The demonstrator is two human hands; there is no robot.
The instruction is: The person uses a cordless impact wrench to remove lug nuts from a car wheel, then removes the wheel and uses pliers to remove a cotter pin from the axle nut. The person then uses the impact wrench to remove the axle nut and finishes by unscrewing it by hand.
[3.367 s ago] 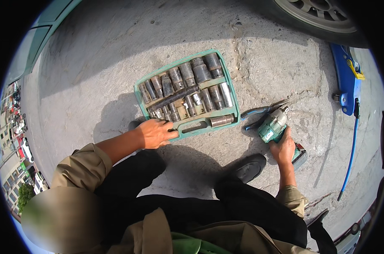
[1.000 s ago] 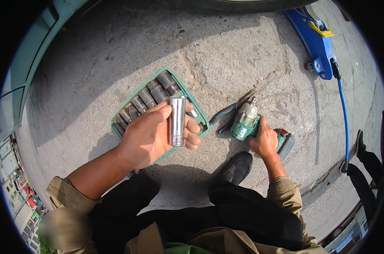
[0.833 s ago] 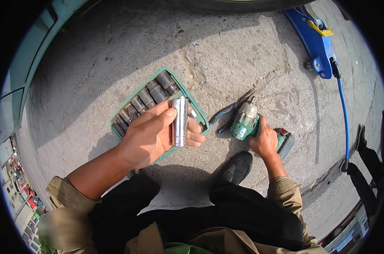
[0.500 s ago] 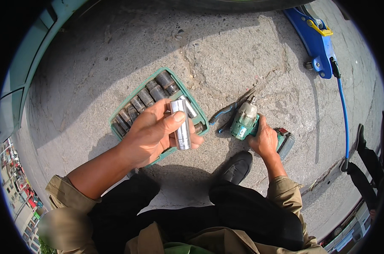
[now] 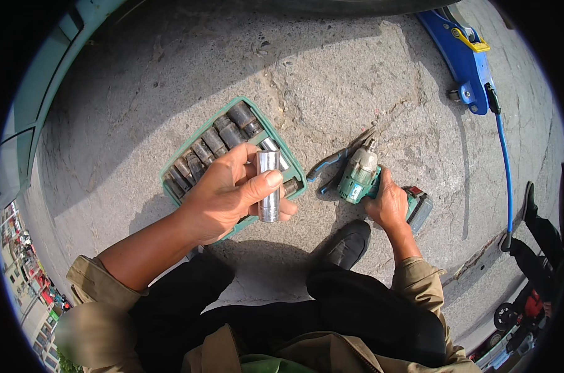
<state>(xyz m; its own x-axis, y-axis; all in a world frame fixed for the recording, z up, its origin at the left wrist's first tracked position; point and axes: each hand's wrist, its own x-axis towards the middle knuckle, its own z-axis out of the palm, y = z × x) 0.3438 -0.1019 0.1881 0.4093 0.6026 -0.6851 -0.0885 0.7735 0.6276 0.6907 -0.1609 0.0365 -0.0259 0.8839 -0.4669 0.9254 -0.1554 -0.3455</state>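
Note:
A shiny chrome deep socket (image 5: pixel 269 198) stands upright in my left hand (image 5: pixel 229 196), pinched between thumb and fingers. Below that hand, on the ground, lies the green socket case (image 5: pixel 168 169), partly hidden by it. Dark, worn sockets (image 5: pixel 230 132) of several sizes fill the case in a row, and another chrome socket (image 5: pixel 274 149) sits at its right side. My right hand (image 5: pixel 390 202) is wrapped round the grip of a green cordless impact wrench (image 5: pixel 359 177), whose bare drive end points away from me. Its battery (image 5: pixel 418 208) shows beyond my wrist.
Pliers with blue-and-black handles (image 5: pixel 331 160) lie between the case and the wrench. A blue floor jack (image 5: pixel 465 68) with a long handle stands far right. A vehicle's tyre (image 5: pixel 331 7) crosses the top, and a greenish vehicle panel (image 5: pixel 52 81) the left. Another person's legs (image 5: pixel 536 261) show at right.
My left hand has shifted slightly right with the chrome socket. My right hand and the impact wrench are nearly still. A wheeled vehicle has come into view at the lower right.

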